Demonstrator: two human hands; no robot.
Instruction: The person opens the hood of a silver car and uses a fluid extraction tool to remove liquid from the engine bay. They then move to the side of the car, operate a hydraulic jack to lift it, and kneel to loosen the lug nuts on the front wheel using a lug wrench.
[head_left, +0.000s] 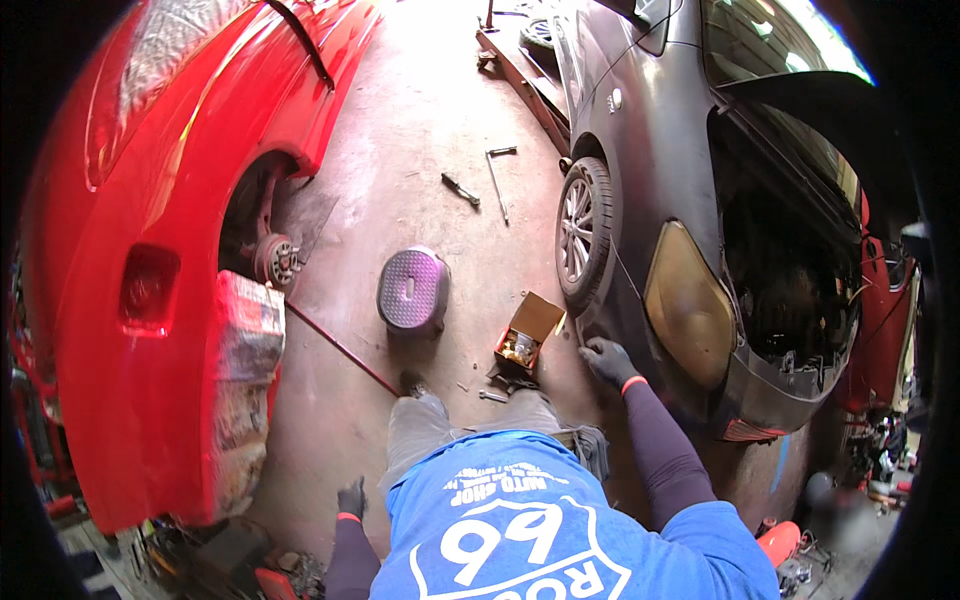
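Note:
My right hand (pixel 606 360), in a dark glove, is at the lower side of the dark grey car (pixel 660 120), just below its front wheel (pixel 585 230). Its fingers are curled at the bodywork's edge; what they grip is unclear. My left hand (pixel 350 500), also gloved, hangs low beside my left leg with fingers slightly apart and nothing visible in them. An open cardboard box (pixel 525 335) with small parts sits on the floor near my right hand. The grey car's headlamp (pixel 688 305) is cloudy yellow, and its hood is raised.
A red car (pixel 130 400) on my left has an exposed hub (pixel 275 260). A step stool (pixel 410 285), a red bar (pixel 340 350) and loose tools (pixel 460 190) lie between the cars. A floor jack (pixel 520 80) is further ahead; clutter lines both lower corners.

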